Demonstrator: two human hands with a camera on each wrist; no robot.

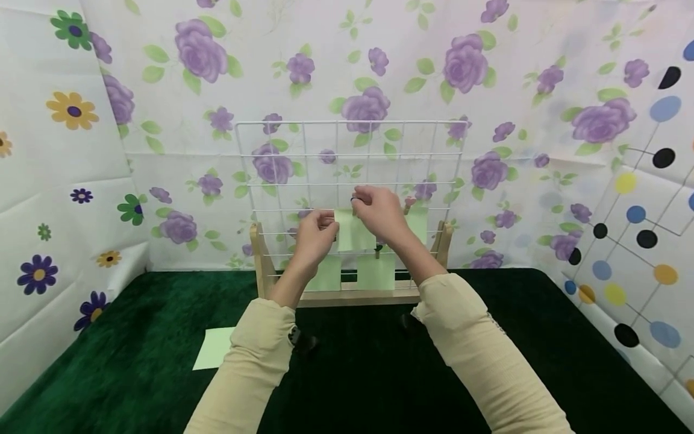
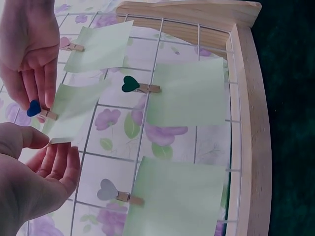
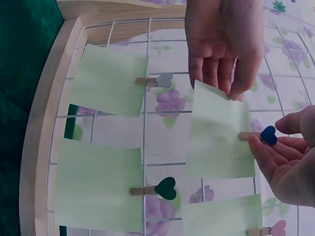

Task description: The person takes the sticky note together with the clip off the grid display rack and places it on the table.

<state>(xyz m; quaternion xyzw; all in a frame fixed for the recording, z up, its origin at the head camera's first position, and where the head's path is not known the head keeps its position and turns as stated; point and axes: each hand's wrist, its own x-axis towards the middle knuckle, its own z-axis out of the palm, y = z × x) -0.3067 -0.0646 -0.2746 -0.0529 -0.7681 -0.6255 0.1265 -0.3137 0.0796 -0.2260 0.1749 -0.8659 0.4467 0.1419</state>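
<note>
Against the white wire grid panel [image 1: 303,157], the left hand [image 1: 314,236] is pinching a corner of a smooth pale green square paper note [image 1: 353,230], while the right hand [image 1: 379,212] is pinching a small wooden clothespin with a blue heart [image 3: 261,134] at the note's edge.

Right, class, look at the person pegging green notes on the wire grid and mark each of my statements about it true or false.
1. The right hand holds a blue heart peg at the edge of a green note. True.
2. The left hand pinches a corner of that same note. True.
3. The wire grid stands in a metal base. False: its frame is wooden.
4. The table cover is red. False: it is dark green.
5. A spare green sheet lies on the cover near the left forearm. True.
</note>
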